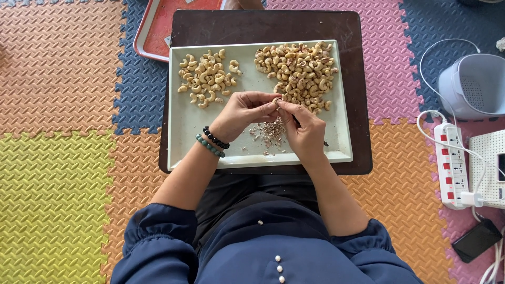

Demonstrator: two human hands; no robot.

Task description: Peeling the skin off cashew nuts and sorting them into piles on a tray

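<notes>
My left hand (pixel 243 111) and my right hand (pixel 303 129) meet over a pale rectangular tray (pixel 181 131), pinching one cashew nut (pixel 275 101) between their fingertips. The right hand also seems to hold a thin dark tool, mostly hidden. A heap of cashews with brown skin (pixel 297 71) lies at the tray's far right. A smaller pile of pale peeled cashews (pixel 206 79) lies at the far left. Bits of peeled skin (pixel 271 132) are scattered under my hands. Two bead bracelets (pixel 212 142) circle my left wrist.
The tray rests on a dark low table (pixel 363 79) over coloured foam floor mats. A red tray (pixel 155 29) sits behind it. To the right are a white power strip (pixel 452 165), a pale basket (pixel 473 84), a white device (pixel 492 168) and a dark phone (pixel 476 240).
</notes>
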